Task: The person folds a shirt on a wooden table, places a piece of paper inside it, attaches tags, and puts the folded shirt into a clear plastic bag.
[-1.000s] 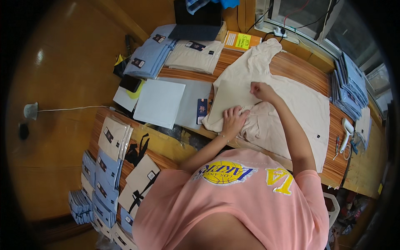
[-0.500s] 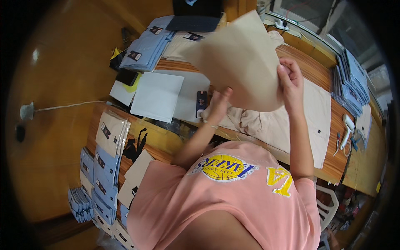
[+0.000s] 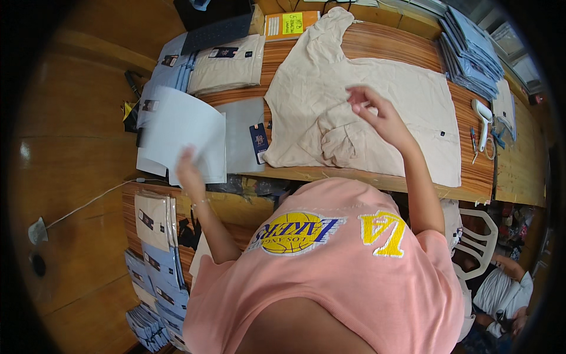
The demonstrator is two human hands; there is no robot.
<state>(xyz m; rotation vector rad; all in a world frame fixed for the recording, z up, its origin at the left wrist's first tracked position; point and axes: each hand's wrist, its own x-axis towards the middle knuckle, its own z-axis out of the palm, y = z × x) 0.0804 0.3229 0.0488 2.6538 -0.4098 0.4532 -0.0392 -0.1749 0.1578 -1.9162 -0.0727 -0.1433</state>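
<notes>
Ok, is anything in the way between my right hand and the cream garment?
Nothing visible is: your right hand is over the cream garment, with only cloth showing around it. The white sheet is off to the left, at your left hand.

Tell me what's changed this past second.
The tan sheet, lifted off the beige shirt by both hands, no longer lies there. The left hand has moved left to a raised white sheet; its grip is blurred. The right hand has let go and hovers over the shirt. Shirt and dark tag stayed.

A wooden counter (image 3: 386, 44) is carrying a spread-out beige shirt (image 3: 318, 97), bagged beige clothes (image 3: 224, 69), blue clothes (image 3: 470, 56) and a white handheld device (image 3: 483, 118).
</notes>
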